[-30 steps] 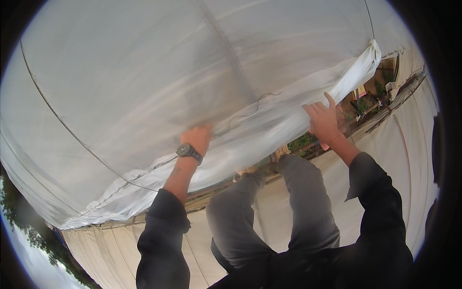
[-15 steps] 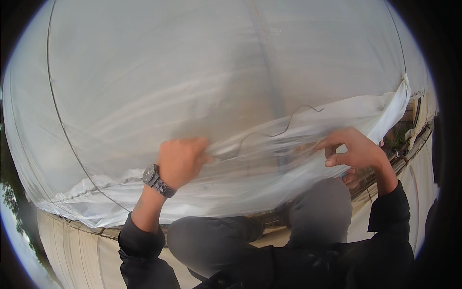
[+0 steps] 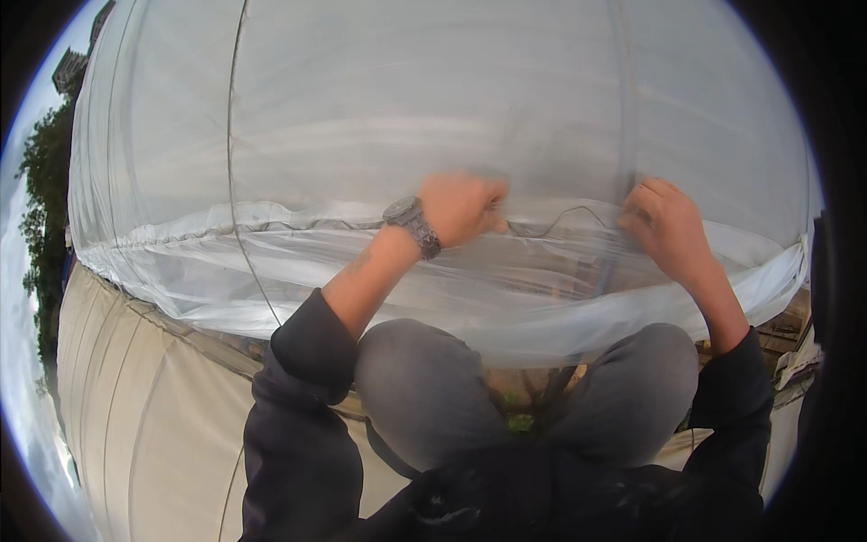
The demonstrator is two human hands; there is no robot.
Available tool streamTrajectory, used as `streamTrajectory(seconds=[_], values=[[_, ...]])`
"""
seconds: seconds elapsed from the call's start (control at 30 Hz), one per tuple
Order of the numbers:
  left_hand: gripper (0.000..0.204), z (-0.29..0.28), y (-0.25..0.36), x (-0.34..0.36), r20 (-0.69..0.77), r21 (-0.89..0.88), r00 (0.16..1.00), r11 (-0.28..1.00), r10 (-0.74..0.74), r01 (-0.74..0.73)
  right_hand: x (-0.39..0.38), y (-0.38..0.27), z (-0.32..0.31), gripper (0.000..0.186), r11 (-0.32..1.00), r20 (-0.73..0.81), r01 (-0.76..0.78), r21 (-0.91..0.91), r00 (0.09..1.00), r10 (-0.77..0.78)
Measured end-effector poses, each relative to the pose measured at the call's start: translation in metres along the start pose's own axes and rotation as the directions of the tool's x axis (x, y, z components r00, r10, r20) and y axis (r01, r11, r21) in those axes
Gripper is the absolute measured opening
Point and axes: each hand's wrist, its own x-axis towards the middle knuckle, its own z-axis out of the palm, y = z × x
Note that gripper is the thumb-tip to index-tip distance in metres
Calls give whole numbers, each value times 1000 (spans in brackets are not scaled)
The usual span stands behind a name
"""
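Note:
A large sheet of translucent plastic film [image 3: 433,99] spreads in front of me, its loose lower part hanging in folds over my knees. Across it runs a thin zigzag wire [image 3: 578,209], which lies along a seam in the film on the left and bends freely between my hands. My left hand [image 3: 461,210], slightly blurred, has its fingers closed on the wire; a dark watch [image 3: 411,224] is on that wrist. At the wire's right end, my right hand [image 3: 666,228] has curled fingers pinching it, though the fingertips are partly hidden.
A thin cord [image 3: 233,154] runs down over the film at left. Beige sheeting [image 3: 135,397] slopes away at lower left, with trees [image 3: 45,199] and sky beyond. Below the film, between my bent knees, is a gap with some green. Wooden pieces show at right.
My view has shifted left, so the film and cord appear farther right. My right hand has moved from above the loose film onto the wire's free end; my left hand stays on the wire.

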Motion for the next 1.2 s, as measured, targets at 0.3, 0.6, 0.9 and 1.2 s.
streamTrajectory(seconds=[0.3,0.6,0.9,1.2], values=[[46,-1,7,1,-29,21,999,999,-45,46,-14,-29,1,30,977,-284,128,-171,943,-174],[43,14,19,8,-220,19,970,995,100,-98,-15,-45,24,25,951,-94,182,-251,973,-211],[28,37,26,19,-284,27,957,998,57,-52,-25,-50,40,40,969,-237,189,-161,945,-224],[37,20,26,14,-174,-13,979,994,103,-107,-43,-56,65,44,993,-285,31,118,959,4]])
